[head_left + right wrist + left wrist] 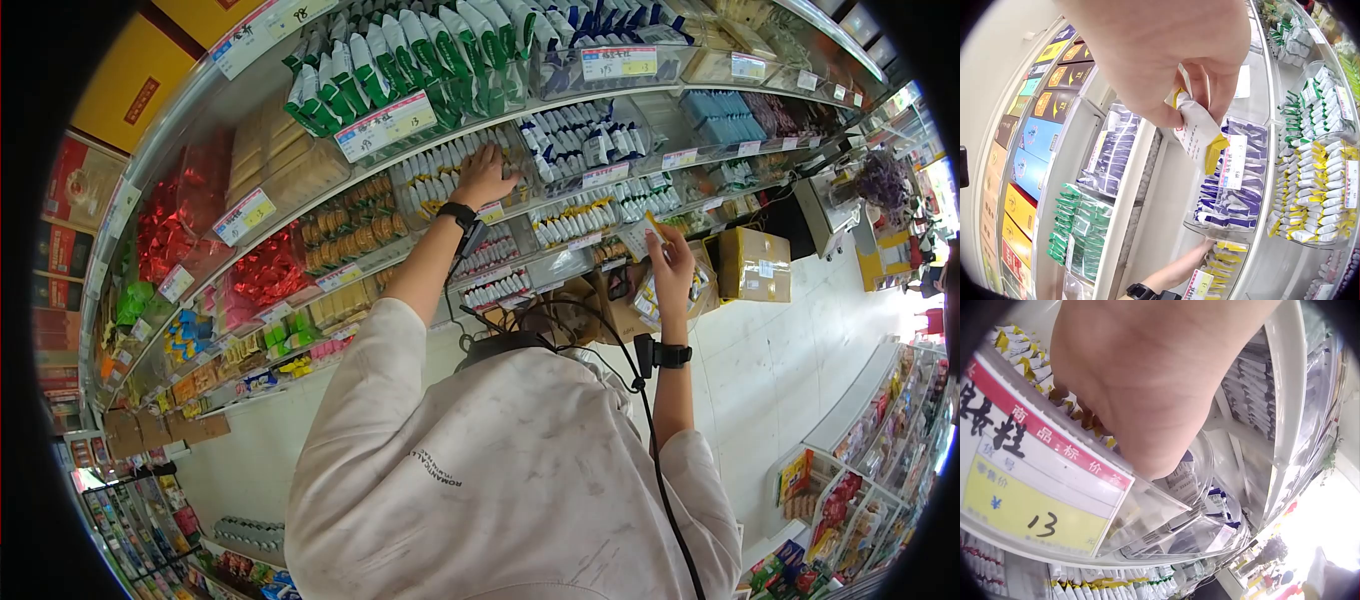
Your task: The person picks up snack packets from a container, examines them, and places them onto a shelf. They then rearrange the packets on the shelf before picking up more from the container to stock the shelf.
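Observation:
In the head view my left hand (487,178) reaches into a clear shelf bin and rests on rows of white-and-yellow wrapped snack packets (430,187). The left wrist view shows the hand (1141,387) over the bin's front wall, fingertips mostly hidden among the packets (1022,356). A price tag (1041,469) marked 13 is fixed to that wall. My right hand (672,270) is raised in front of the shelves to the right. Its thumb and fingers pinch one white snack packet with yellow ends (1197,134), plainly seen in the right wrist view.
Tiered shelves carry more bins: green-and-white packets (430,60) above, blue-and-white packets (585,135) beside, round biscuits (355,225) to the left. Cardboard boxes (755,265) stand on the floor to the right. A black cable (655,450) runs down over the person's back.

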`<state>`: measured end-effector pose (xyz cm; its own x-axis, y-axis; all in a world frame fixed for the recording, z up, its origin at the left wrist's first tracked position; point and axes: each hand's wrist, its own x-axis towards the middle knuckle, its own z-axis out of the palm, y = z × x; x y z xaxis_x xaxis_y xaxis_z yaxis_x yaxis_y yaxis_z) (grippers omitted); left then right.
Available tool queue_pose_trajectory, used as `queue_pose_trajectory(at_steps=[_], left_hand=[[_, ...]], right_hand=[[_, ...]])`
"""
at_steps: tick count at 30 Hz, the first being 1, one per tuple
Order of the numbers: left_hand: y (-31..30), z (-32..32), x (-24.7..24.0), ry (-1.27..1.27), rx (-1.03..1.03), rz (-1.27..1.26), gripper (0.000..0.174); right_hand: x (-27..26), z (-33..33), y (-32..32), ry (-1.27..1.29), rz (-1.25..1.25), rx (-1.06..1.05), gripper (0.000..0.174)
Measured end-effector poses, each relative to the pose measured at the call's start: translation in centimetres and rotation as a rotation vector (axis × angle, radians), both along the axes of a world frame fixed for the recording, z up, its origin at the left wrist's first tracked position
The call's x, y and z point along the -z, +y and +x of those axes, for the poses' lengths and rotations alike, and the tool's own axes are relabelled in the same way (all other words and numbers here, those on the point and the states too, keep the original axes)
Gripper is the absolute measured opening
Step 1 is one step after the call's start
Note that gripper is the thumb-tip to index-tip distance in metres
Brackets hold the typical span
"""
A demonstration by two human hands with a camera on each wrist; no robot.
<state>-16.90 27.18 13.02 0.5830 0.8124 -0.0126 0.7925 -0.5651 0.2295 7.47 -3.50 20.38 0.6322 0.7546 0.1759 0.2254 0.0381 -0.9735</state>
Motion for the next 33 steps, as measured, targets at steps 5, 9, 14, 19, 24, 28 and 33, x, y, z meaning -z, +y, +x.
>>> queue_pose_trajectory(at_steps=[5, 9, 14, 19, 24, 28, 33], left_hand=[[0.3, -0.2, -1.1, 0.027, 0.006, -0.048, 0.083], [-0.4, 0.3, -1.8, 0.024, 0.046, -0.003, 0.074], [-2.6, 0.7, -3.1, -0.097, 0.093, -0.01, 0.064], [-2.0, 1.3, -1.2, -0.272, 0.106, 0.037, 0.049], [-0.9, 1.4, -0.6, -0.284, 0.02, 0.017, 0.047], [-0.2, 0.3, 0.4, -0.408, -0.076, -0.153, 0.043], [-0.8, -0.4, -0.4, -0.427, -0.142, -0.22, 0.043]], right_hand=[[0.4, -0.2, -0.2, 0.007, -0.023, 0.009, 0.029], [0.4, 0.0, -0.3, -0.028, -0.031, 0.005, 0.028], [0.5, 0.0, -0.5, 0.001, -0.036, 0.026, 0.028], [0.5, -0.1, 0.1, 0.004, -0.049, -0.012, 0.029], [0.4, -0.9, 1.1, -0.013, -0.078, -0.07, 0.03], [0.4, -1.8, 2.0, 0.029, -0.055, -0.111, 0.031], [0.0, -2.3, 2.8, 0.043, -0.05, -0.17, 0.031]])
